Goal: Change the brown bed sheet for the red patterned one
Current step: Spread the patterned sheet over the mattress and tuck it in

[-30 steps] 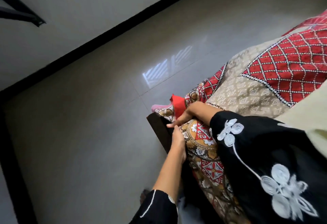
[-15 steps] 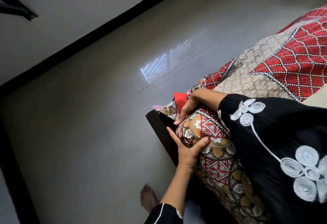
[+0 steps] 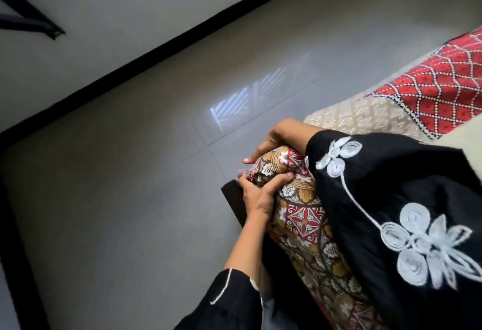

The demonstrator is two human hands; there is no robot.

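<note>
Your left hand [image 3: 257,195] grasps the red patterned sheet [image 3: 303,216] at the corner of the bed, with the fingers curled into the cloth and the thumb pressing on it. Your right hand [image 3: 277,138] lies over the top of the same corner with one finger stretched out; I cannot tell if it holds the cloth or only presses it. The sheet covers the bed and hangs down its side, just above the dark bed frame [image 3: 233,198].

I judge that you are fitting this corner. To do it well, pull the loose cloth tight with the left hand, keep the top flat with the right one, and then push the fold down between the mattress and the frame, so that no bunch remains.

No basket, box or other container is in view, and the brown sheet is not visible.
</note>
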